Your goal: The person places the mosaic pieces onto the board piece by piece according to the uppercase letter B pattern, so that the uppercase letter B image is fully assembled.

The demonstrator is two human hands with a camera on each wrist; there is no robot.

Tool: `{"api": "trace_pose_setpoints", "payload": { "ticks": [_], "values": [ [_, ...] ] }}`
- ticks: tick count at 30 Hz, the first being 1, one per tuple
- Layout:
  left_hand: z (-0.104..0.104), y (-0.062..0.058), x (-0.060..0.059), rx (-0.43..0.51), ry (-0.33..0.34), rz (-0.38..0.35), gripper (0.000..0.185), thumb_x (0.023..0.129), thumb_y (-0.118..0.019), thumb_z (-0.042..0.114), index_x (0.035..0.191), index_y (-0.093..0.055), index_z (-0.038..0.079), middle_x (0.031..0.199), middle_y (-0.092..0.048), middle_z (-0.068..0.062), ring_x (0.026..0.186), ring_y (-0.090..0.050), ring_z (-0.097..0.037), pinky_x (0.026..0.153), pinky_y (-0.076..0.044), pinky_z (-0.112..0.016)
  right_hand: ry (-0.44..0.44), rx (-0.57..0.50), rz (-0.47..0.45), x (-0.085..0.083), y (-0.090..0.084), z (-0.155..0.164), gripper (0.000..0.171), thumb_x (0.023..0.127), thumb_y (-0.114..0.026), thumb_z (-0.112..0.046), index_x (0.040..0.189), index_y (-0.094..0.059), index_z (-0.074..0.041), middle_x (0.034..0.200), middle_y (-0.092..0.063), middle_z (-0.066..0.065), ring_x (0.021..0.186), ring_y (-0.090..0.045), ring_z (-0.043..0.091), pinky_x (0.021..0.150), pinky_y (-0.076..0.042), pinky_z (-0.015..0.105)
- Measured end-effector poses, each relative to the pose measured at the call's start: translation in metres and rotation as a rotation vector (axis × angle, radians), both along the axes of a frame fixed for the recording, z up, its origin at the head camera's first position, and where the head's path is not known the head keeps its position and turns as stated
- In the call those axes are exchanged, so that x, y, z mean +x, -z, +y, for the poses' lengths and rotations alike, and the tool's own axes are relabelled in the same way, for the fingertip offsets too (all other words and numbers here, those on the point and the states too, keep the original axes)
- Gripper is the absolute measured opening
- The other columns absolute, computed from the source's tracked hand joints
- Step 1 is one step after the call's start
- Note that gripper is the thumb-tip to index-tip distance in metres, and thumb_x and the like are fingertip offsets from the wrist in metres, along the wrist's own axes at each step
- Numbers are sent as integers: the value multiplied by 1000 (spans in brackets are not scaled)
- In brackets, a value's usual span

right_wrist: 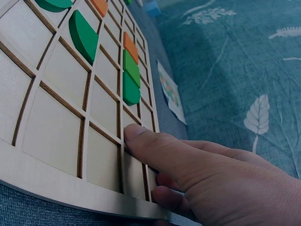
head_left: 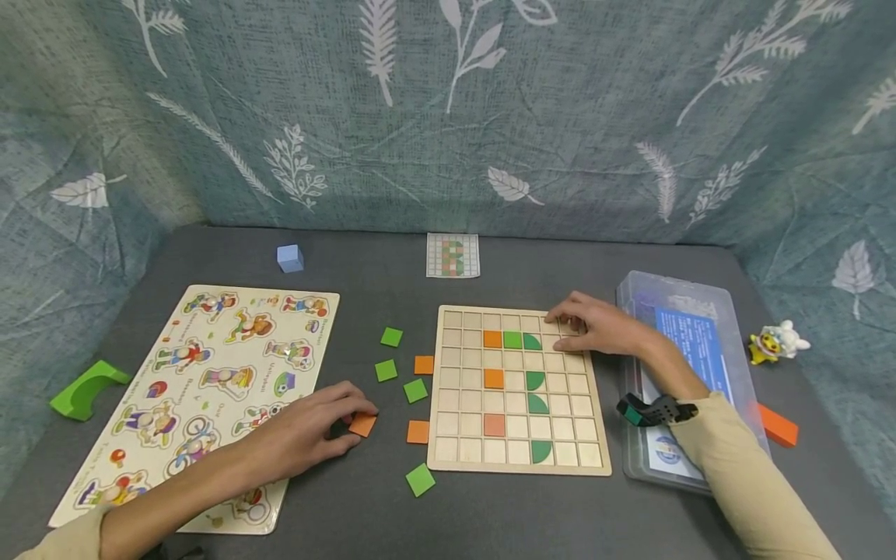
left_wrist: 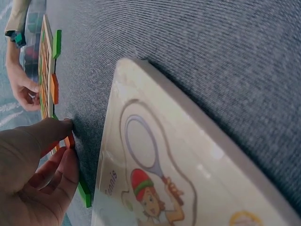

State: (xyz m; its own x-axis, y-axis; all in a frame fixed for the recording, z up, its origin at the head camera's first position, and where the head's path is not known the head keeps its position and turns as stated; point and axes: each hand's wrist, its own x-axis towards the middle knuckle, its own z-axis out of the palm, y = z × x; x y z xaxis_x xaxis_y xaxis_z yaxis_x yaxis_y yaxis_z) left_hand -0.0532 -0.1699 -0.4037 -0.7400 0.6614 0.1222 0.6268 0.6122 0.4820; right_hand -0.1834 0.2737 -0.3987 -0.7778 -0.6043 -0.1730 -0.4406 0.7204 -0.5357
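We have eight pieces seated in the grid board [head_left: 519,389], most cells bare; loose green and orange squares lie on the table [head_left: 392,513] to its left. Our left hand [head_left: 308,435] pinches an orange tile [head_left: 362,425] beside the board. Our right hand [head_left: 595,327] rests relaxed, fingers on the board's top-right corner, holding nothing.
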Motion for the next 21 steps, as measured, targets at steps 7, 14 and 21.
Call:
{"api": "trace_pose_setpoints", "payload": {
  "ticks": [7,14,21],
  "values": [
    [0,3,1,40,20,8,26,83,-73,9,108,-67,15,103,-59,8,83,-51,0,69,-45,-18,-3,-1,2,1,-1,-1,42,87,-73,-28,125,-62,-11,100,-52,5,82,-47,14,73,-42,30],
    [0,4,1,66,32,-3,24,84,-73,8,105,-68,17,102,-58,6,74,-48,3,63,-44,-15,5,3,-9,2,1,-2,43,87,-73,-28,125,-62,-11,101,-52,5,82,-47,14,73,-42,30],
    [4,6,-1,71,35,105,20,83,-75,10,101,-69,17,94,-59,9,73,-50,2,63,-43,-14,1,-9,2,0,-1,-1,43,87,-73,-26,125,-62,-9,101,-52,7,82,-48,14,73,-43,31]
  ]
}}
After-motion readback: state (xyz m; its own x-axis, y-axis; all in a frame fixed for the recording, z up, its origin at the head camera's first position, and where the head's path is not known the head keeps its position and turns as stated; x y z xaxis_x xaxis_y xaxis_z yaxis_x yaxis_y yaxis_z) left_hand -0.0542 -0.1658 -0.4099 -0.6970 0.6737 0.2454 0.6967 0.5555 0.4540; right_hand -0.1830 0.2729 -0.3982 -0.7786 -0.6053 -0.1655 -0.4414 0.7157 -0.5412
